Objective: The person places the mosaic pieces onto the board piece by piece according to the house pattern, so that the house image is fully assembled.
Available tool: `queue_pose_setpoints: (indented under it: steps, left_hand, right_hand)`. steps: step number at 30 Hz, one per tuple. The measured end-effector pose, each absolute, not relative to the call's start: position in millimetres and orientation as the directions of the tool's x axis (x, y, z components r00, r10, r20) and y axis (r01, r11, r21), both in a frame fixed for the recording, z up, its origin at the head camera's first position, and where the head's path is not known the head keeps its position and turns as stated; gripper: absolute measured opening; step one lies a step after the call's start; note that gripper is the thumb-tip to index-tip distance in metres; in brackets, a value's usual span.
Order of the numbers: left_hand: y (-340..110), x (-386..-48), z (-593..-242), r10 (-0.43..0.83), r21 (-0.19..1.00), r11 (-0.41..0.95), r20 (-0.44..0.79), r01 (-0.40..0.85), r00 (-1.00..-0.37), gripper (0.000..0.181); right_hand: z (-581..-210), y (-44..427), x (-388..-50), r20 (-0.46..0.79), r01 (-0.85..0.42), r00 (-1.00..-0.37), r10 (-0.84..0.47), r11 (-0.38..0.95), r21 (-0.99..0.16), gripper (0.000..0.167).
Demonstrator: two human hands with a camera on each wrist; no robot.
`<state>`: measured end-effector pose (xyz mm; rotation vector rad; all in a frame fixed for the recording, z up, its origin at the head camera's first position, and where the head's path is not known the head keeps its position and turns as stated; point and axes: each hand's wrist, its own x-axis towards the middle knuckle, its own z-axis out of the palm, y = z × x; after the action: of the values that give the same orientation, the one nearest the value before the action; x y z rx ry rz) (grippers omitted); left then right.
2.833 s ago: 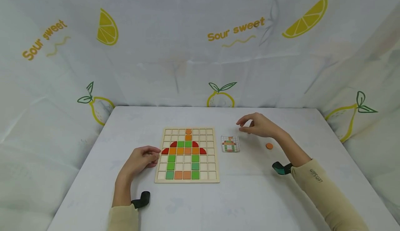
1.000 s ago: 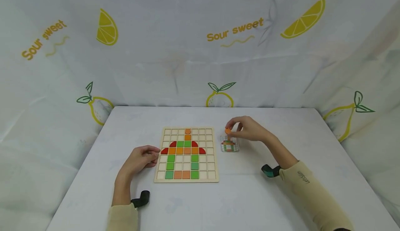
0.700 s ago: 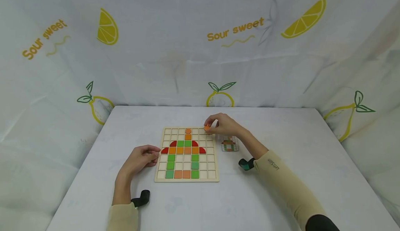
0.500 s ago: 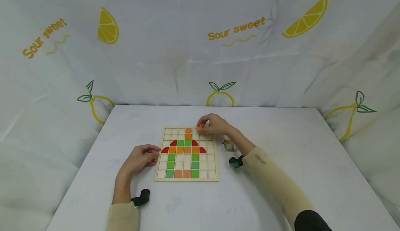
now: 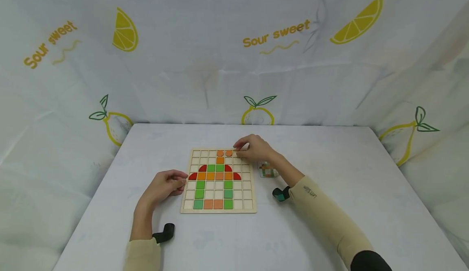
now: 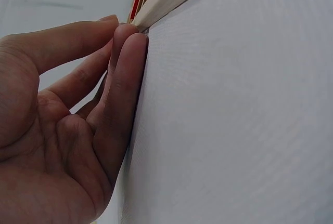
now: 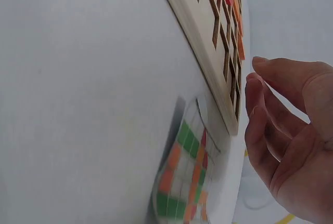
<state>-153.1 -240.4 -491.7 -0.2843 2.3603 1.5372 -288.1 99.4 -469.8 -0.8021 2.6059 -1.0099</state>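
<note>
A wooden grid board (image 5: 187,213) lies on the table, with green, orange and red pieces set in its squares. In its top row sit two orange discs side by side, the left disc (image 5: 220,154) and the right disc (image 5: 229,153). My right hand (image 5: 254,148) hovers over the board's top right corner, just right of that second disc. Nothing shows between its thumb and fingers in the right wrist view. At the board's left edge rests my left hand (image 5: 166,184); its loosely bent fingertips touch the edge in the left wrist view.
Right of the board lies a small pattern card (image 5: 267,170), partly covered by my right forearm in the head view. It looks curled in the right wrist view. A white cloth printed with lemons hangs behind the table (image 5: 220,242).
My right hand has picked up the loose orange disc from the table's right side, carried it left and let it go in the top row. It has since drawn slightly right. The left hand stays put.
</note>
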Motion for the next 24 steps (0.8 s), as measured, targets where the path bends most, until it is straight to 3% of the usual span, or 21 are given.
queue_pose_setpoints:
  steps: [9,15,24]
  left_hand:
    - [-240.4,-153.6,-483.1,0.041,0.834,0.463,-0.359,-0.3,-0.933,0.027]
    - [-242.3,-153.3,-482.3,0.039,0.83,0.477,-0.349,-0.289,-0.936,0.029]
    - [-242.0,-153.0,-484.8,0.057,0.842,0.457,-0.348,-0.286,-0.936,0.03]
  right_hand:
    - [-461.3,144.0,-276.4,0.007,-0.402,-0.839,-0.544,0.611,-0.682,0.022]
    - [-467.9,122.3,-264.8,-0.044,-0.417,-0.805,-0.591,0.619,-0.665,0.03]
    - [-476.7,88.1,-258.6,-0.036,-0.416,-0.831,-0.554,0.664,-0.622,0.036]
